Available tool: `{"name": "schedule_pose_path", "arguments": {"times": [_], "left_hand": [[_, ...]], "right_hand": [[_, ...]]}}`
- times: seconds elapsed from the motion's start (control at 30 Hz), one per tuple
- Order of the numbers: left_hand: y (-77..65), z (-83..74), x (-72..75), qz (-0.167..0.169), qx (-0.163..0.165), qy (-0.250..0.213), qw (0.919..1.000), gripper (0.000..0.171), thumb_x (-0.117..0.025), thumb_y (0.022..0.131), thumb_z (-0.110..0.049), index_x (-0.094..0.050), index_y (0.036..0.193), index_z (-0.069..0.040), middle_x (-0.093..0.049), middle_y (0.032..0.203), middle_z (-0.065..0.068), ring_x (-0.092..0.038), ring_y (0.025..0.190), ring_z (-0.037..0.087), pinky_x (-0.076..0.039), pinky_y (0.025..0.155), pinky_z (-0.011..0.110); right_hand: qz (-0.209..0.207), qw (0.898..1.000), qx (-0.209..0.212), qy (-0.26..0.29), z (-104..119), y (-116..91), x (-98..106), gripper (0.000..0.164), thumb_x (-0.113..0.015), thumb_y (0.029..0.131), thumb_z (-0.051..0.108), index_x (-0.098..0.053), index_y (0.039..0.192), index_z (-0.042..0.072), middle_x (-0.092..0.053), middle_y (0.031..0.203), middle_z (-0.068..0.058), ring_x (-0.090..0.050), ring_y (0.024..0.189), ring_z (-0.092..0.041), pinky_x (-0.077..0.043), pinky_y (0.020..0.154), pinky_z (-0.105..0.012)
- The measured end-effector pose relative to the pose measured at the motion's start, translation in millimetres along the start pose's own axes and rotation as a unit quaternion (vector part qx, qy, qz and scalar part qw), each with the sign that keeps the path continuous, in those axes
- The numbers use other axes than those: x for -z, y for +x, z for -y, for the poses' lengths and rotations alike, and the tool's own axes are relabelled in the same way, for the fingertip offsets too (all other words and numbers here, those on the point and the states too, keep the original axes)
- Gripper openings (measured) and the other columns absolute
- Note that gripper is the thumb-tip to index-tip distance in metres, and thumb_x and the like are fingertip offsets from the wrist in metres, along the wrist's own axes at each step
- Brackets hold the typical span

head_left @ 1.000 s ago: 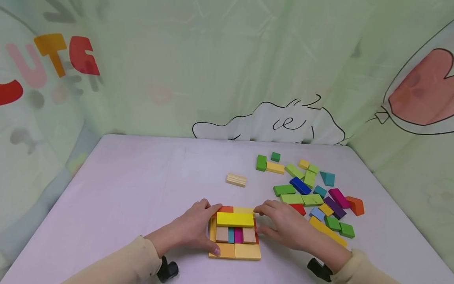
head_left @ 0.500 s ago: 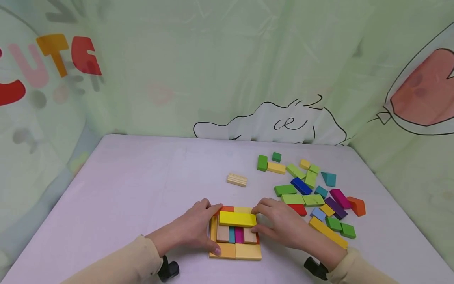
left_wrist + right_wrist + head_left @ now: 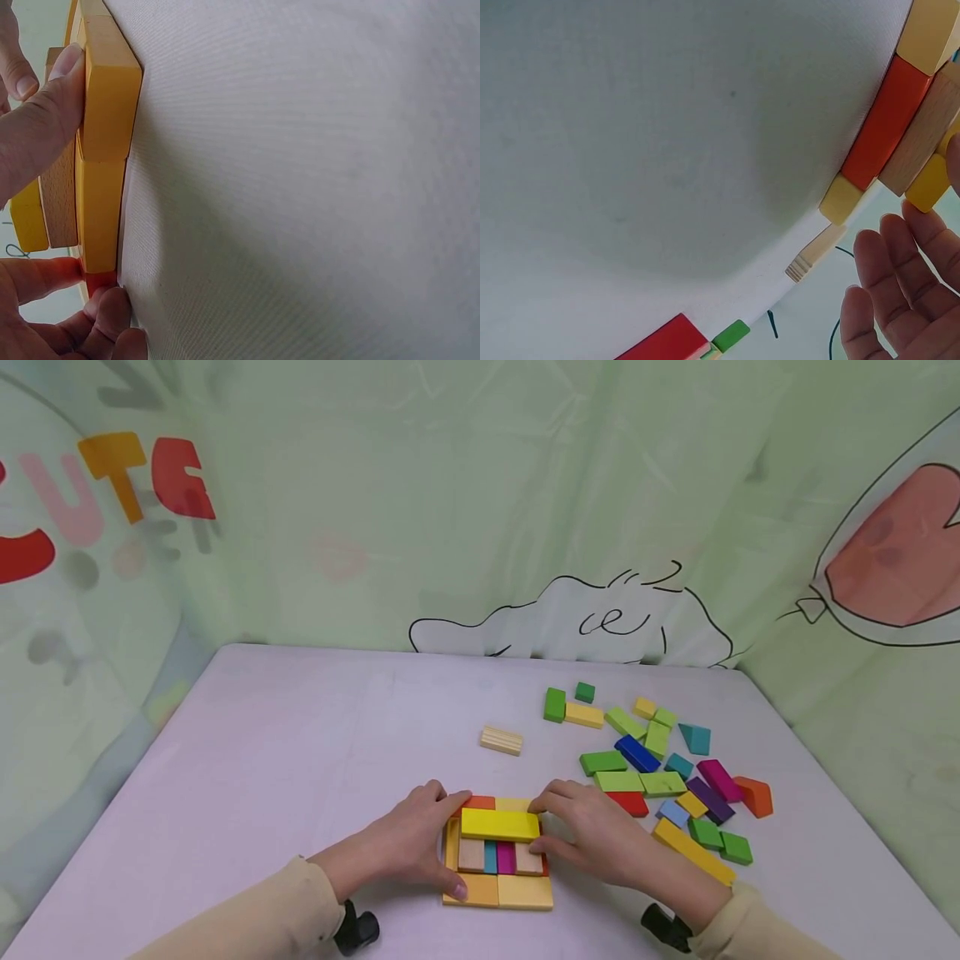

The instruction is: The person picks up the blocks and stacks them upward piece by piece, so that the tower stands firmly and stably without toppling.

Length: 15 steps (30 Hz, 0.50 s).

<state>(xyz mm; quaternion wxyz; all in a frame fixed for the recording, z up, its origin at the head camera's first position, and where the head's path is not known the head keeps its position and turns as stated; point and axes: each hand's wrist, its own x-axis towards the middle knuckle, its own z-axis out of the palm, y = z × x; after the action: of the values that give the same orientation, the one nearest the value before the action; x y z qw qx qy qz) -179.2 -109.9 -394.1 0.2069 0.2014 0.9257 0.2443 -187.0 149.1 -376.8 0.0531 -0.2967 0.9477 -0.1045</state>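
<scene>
In the head view, a low two-layer arrangement of wooden blocks lies near the table's front. My left hand point(image 3: 405, 835) spans its left side, the thumb on the front orange block point(image 3: 112, 112) and a finger at the red-orange block point(image 3: 482, 802) behind. A long yellow block point(image 3: 498, 824) lies across the top; my right hand point(image 3: 596, 831) pinches its right end between thumb and forefinger. In front of it, a teal block point(image 3: 491, 857) and a magenta block point(image 3: 506, 857) stand between two plain wood blocks point(image 3: 471, 854). The right wrist view shows the yellow block's end point(image 3: 928, 184) against a fingertip.
Beyond the arrangement lies a grooved plain wood block point(image 3: 501, 740). Several loose coloured blocks spread over the right of the table point(image 3: 315, 735), among them a blue block point(image 3: 637, 752), a red block point(image 3: 628, 803) and a long orange-yellow block point(image 3: 693, 852) beside the right forearm.
My right hand has moved slightly left, its fingers now at the yellow block's end. The yellow block shifted a little, then settled slightly nearer me. The left hand keeps its place.
</scene>
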Motion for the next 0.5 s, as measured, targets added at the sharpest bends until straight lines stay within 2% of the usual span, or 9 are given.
{"name": "schedule_pose_path", "arguments": {"times": [0.33, 0.5], "left_hand": [[1.4, 2.1, -2.0, -0.001, -0.003, 0.008, 1.0000, 0.108, -0.093, 0.065, -0.051, -0.044, 0.154, -0.015, -0.052, 0.121, 0.006, -0.047, 0.107, 0.017, -0.056, 0.096, 0.035], [1.5, 2.9, -1.7, 0.000, -0.007, 0.004, 1.0000, 0.108, -0.093, 0.066, -0.051, -0.044, 0.154, -0.015, -0.052, 0.122, 0.007, -0.047, 0.109, 0.018, -0.056, 0.098, 0.037]], "right_hand": [[0.004, 1.000, -0.010, 0.000, 0.7, -2.1, 2.6, 0.041, -0.084, 0.083, 0.039, -0.073, 0.117, 0.017, -0.070, 0.109, 0.002, -0.066, 0.099, -0.015, -0.061, 0.084, -0.036], [0.001, 1.000, -0.030, -0.004, -1.9, -6.6, 3.3, 0.025, -0.083, 0.085, 0.029, -0.075, 0.107, 0.019, -0.070, 0.100, 0.005, -0.065, 0.094, -0.012, -0.061, 0.083, -0.035]]}}
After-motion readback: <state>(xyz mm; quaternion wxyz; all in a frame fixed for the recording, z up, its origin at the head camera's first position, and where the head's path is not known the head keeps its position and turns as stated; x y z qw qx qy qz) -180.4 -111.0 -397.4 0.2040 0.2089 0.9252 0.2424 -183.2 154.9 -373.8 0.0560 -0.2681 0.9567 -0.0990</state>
